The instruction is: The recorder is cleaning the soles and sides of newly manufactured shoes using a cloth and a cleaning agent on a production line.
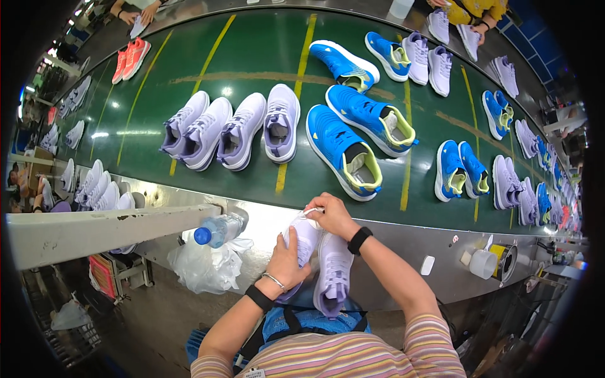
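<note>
A lavender sneaker (306, 242) with a white sole stands at the metal bench edge, with my left hand (287, 266) closed around its side. At its toe, my right hand (334, 215) is closed in a pinch on a small, thin white thing (311, 211) whose kind I cannot make out. The second lavender sneaker (334, 271) rests just to the right, its heel toward me, below my right wrist and touched by neither hand. My left palm and fingers hide part of the first sneaker.
Beyond the metal bench (403, 246) runs a green conveyor belt (246, 63) with lavender, blue (343, 154) and coral sneakers (133, 58). A water bottle (219, 232), plastic bag (205, 264) and white beam (113, 233) are at left. At right stand a cup (482, 263) and a tin (506, 261).
</note>
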{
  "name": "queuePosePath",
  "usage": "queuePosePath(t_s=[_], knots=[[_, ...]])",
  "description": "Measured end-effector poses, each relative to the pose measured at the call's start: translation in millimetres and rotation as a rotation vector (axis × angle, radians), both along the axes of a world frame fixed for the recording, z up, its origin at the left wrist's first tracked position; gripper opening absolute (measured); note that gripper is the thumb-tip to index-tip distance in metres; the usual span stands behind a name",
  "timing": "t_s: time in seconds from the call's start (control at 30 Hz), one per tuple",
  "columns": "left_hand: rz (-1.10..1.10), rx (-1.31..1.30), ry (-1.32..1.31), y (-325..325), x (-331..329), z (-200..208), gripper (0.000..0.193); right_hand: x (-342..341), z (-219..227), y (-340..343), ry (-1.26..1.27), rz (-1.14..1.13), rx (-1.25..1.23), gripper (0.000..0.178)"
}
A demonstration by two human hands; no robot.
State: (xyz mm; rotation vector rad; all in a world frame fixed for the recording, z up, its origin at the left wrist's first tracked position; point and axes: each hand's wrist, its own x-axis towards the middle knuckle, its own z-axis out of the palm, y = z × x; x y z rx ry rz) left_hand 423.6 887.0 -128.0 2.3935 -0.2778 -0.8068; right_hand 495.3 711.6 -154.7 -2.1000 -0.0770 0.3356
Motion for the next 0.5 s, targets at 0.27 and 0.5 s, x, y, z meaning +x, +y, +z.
queuePosePath(t_s=[0.27,0.5], knots=[[-0.033,-0.040,-0.216,10.7,-1.2,-6.9,0.094,17.5,-6.4,21.3,0.219,-0.174,-0.063,0.019],[0.231,-0.430,0.166,29.8,20.1,-3.3,0.068,-26.7,24.5,15.6,0.513,-0.306,0.675,0.014]])
